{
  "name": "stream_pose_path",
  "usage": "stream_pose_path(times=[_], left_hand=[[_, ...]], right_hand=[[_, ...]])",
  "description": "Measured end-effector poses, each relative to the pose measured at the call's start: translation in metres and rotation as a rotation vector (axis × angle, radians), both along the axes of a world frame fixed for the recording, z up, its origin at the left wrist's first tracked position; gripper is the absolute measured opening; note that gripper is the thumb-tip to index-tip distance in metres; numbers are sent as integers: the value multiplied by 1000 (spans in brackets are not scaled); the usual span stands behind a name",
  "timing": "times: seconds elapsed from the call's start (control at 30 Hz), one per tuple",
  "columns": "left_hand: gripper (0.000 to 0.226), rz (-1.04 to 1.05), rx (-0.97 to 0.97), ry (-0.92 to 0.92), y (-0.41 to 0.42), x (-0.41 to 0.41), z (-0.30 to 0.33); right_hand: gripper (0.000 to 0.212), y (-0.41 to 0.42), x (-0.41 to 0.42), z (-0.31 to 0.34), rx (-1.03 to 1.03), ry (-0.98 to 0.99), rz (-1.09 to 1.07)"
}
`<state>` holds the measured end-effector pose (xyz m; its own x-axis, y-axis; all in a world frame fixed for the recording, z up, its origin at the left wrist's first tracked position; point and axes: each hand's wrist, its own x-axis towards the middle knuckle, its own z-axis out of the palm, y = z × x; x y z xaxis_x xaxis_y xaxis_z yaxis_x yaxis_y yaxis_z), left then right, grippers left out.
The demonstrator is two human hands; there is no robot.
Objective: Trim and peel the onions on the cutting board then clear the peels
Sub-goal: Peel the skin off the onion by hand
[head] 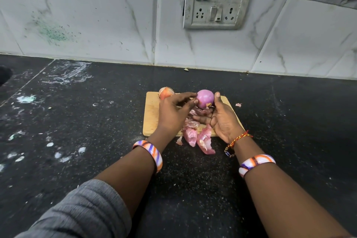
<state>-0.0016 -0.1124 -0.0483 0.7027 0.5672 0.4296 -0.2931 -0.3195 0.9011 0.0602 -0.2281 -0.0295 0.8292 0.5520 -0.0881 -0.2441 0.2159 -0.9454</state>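
A peeled purple onion (205, 98) is held above the wooden cutting board (151, 114). My left hand (173, 114) touches its left side with thumb and fingertips. My right hand (222, 120) cradles it from the right and below, thumb up along its side. A second onion (166, 92), still in its orange-brown skin, sits at the board's far left corner. Pink onion peels (199, 137) lie on the board's near part and spill onto the counter in front of it.
The board lies on a black speckled counter (96, 121) with white smears at the left. One small peel scrap (238, 104) lies right of the board. A tiled wall with a switch and socket plate (218, 0) stands behind.
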Motion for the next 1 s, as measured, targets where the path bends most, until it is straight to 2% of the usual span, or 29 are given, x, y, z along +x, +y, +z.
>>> stream_pose_path(times=[0.13,0.63,0.73,0.83,1.0], left_hand=[[13,51,22,-6,0,1,-1],[12,-57,210,-35,1,7,-8],[11,-59,225,-26,1,6,-8],[13,-71,196,10,0,5,-6],[8,-65,-6,82,-2,3,-1]], right_hand=[[42,-2,0,1,3,-8,34],[39,-5,4,1,36,-7,51],[44,-5,4,1,45,8,43],[60,-6,4,1,92,90,34],[68,-5,6,-1,90,111,48]])
